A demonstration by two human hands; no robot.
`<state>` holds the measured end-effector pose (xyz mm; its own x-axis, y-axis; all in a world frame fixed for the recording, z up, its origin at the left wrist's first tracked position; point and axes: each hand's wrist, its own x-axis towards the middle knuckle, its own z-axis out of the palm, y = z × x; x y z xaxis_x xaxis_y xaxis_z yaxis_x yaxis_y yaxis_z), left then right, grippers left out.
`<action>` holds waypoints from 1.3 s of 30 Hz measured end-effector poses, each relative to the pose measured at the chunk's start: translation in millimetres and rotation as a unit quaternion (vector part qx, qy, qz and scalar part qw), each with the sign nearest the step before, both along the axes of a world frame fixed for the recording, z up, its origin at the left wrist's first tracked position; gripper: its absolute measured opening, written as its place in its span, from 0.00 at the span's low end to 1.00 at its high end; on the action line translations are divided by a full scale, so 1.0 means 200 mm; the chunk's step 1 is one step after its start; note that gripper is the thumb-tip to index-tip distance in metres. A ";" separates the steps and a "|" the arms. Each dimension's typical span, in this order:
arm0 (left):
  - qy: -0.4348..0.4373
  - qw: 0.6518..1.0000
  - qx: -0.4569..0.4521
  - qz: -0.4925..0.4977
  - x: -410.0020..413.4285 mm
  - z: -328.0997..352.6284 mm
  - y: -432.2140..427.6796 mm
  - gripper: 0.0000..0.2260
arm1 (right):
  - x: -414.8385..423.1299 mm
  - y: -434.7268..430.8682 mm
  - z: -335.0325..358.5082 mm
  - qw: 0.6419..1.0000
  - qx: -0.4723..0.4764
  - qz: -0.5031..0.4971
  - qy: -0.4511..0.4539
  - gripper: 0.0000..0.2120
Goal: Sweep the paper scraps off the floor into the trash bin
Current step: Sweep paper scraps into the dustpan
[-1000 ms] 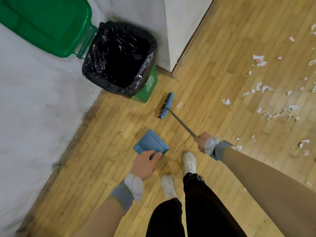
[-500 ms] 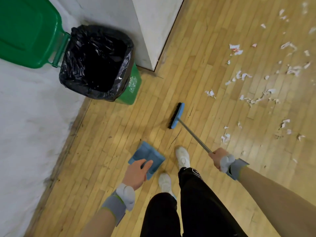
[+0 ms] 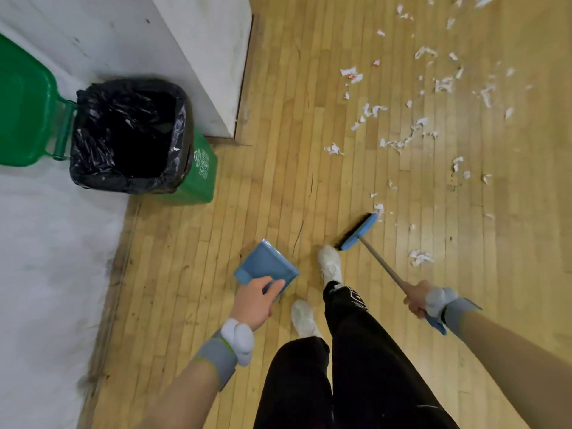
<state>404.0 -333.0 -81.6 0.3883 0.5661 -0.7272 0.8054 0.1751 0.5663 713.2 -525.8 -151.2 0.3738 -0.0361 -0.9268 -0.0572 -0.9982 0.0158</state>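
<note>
White paper scraps (image 3: 399,144) lie scattered over the wooden floor at the upper right. A green trash bin (image 3: 198,178) lined with a black bag stands open at the left, against the wall corner. My left hand (image 3: 255,301) grips the handle of a blue dustpan (image 3: 266,267) held low over the floor. My right hand (image 3: 418,297) grips the grey handle of a blue broom (image 3: 359,232), whose head sits just left of the nearest scraps (image 3: 379,209).
A white wall block (image 3: 198,57) juts out behind the bin, whose green lid (image 3: 21,113) hangs open to the left. A white wall (image 3: 46,258) runs down the left side. My white shoes (image 3: 331,264) and black trousers are between dustpan and broom.
I have turned and stepped right, away from the bin. The broom head swung right and now reaches the nearest scraps. The dustpan stays in my left hand.
</note>
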 end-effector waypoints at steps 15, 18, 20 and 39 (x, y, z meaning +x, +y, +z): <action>-0.014 0.999 0.028 -0.033 0.30 -0.11 -0.38 0.19 | 0.28 -0.22 0.00 0.971 0.121 -0.198 -0.053 0.14; -0.012 0.998 0.042 -0.034 0.38 -0.12 -0.44 0.21 | 0.39 -0.15 -0.06 0.974 0.118 -0.187 -0.043 0.16; -0.013 0.998 0.057 -0.026 0.45 -0.13 -0.51 0.21 | 0.43 -0.17 -0.11 0.976 0.111 -0.183 -0.025 0.18; 0.040 0.961 0.119 -0.246 0.82 -0.10 -0.87 0.19 | 0.40 -1.29 0.02 0.969 0.083 -0.230 0.022 0.16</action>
<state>568.2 -506.1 -100.9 0.6003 0.4818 -0.6384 0.7998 -0.3652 0.4765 793.8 -783.3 -147.7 0.3136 -0.0384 -0.9488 -0.4993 -0.8566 -0.1304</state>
